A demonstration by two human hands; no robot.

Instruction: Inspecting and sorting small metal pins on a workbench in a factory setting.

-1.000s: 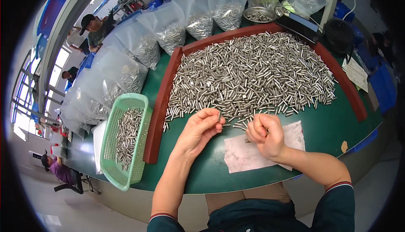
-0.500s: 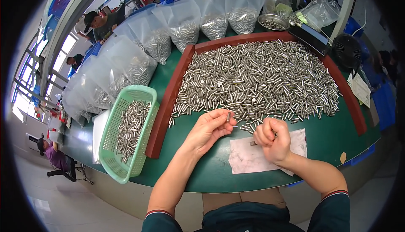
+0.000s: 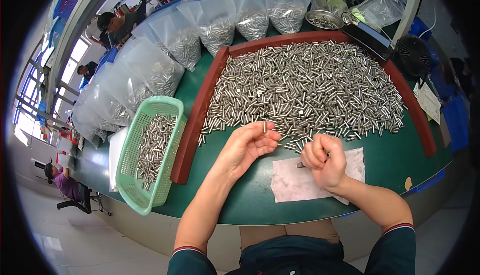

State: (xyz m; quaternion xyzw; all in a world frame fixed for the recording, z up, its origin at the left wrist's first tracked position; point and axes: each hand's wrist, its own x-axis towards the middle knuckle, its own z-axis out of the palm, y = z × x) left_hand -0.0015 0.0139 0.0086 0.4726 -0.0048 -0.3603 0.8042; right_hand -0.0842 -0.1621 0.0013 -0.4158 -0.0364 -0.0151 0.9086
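Note:
Between the thumb and fingers of my left hand (image 3: 246,147), a short metal pin (image 3: 265,127) stands nearly upright at the fingertips. My right hand (image 3: 326,162) is curled into a fist above a stained white cloth (image 3: 290,184). A pin end (image 3: 300,165) sticks out at the left side of that fist, and another small dark end shows in the curl of the fingers; how many are held is hidden. Just beyond both hands spreads a large heap of silvery pins (image 3: 305,85) on the green tabletop (image 3: 235,202).
A dark red wooden border (image 3: 192,137) surrounds the heap. To its left stands a light green plastic basket (image 3: 167,182) with pins inside. Several clear bags of pins (image 3: 217,22) line the back, near a metal bowl (image 3: 312,15) and a black fan (image 3: 412,57). Other people work beyond.
My left hand has risen slightly, and the pin in its fingertips shows more plainly. My right fist stays almost in place. The whole view has shifted a little.

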